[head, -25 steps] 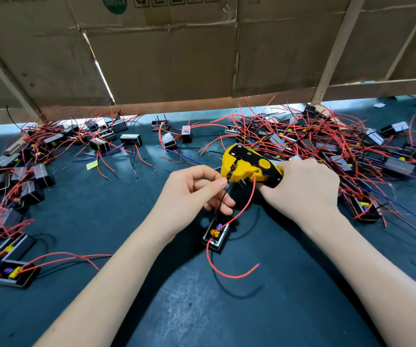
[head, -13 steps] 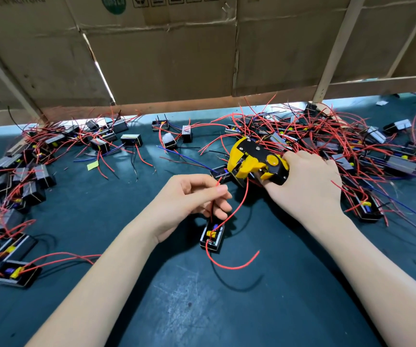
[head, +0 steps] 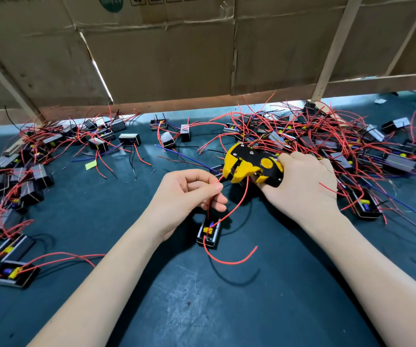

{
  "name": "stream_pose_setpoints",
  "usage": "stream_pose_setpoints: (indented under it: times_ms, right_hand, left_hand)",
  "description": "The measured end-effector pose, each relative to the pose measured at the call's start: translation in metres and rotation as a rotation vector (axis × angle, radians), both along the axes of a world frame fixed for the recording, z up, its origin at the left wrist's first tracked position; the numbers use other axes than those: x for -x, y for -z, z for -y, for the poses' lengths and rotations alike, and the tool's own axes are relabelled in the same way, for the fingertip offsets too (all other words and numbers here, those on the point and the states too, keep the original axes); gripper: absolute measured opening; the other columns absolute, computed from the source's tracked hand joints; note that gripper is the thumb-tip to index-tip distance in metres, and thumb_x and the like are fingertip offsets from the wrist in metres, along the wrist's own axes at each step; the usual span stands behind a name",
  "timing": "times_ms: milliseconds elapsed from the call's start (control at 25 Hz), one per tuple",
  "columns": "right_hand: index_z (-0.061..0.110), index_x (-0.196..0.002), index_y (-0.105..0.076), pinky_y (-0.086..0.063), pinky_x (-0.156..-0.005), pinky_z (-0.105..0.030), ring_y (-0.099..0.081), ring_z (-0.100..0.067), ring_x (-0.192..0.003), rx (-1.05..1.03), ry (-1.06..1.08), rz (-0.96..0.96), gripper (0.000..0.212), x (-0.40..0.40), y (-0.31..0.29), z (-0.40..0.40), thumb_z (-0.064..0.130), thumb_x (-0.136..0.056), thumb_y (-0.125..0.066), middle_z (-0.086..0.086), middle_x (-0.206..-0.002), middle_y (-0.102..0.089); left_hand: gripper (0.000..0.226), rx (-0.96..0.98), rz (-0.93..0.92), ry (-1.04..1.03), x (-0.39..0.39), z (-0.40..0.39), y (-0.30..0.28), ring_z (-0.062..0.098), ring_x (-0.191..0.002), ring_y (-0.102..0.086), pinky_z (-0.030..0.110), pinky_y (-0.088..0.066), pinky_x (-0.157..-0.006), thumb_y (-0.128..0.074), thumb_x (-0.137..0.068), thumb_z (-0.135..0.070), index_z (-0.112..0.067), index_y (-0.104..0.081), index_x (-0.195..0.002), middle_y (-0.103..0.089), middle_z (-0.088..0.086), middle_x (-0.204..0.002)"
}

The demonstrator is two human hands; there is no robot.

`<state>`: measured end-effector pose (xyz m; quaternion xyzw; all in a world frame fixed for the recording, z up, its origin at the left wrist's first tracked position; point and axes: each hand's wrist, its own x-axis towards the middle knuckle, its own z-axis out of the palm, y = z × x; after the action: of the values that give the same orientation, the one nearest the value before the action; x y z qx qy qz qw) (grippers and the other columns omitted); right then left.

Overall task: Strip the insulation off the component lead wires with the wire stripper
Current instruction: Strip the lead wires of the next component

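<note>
**Red lead presented to the stripper's mouth**

A red lead wire is pinched between the thumb and forefinger of the left hand, and its free end is held right at the open mouth of the yellow-and-black wire stripper. The stripper is grasped by the right hand, whose fingers are curled round the handles; the right-hand grip is thus closed on the tool, the left-hand grip closed on the wire. Whether the wire tip is already seated between the blades cannot be told. The component to which the lead belongs lies on the bench just below the left hand, with a second red lead curling away toward the viewer.

Compared with a second ago, the stripper has been carried back and to the right, away from the left hand's fingertips, and turned so that its mouth faces left. Half a second ago the pinch appeared lower and further from the tool; now the wire end has been lifted to it. It is judged that a fresh lead is being fed in and that the squeeze is not yet made.

Many more components with red wires are heaped at the bench's far right, others at the left.
</note>
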<state>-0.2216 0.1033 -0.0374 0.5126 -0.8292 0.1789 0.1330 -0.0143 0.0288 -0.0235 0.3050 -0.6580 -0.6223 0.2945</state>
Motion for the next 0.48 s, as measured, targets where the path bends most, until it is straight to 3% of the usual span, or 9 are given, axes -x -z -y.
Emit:
stream_pose_setpoints:
  times_ms: [480]
  right_hand:
    - [0.020,-0.074,-0.044,-0.033,-0.085,-0.039,-0.058,-0.032,-0.093,-0.010,-0.020,-0.013,0.039,-0.0010,-0.0023,-0.0014,0.056,-0.077,-0.061,-0.003,-0.087,-0.062]
  left_hand:
    - [0.012,0.077,-0.061,-0.087,0.0034,-0.0009,0.0026,0.020,-0.065,-0.073,0.014,-0.046,-0.057,-0.065,-0.089,-0.003,-0.012,-0.063,-0.081,-0.074,0.010,-0.071]
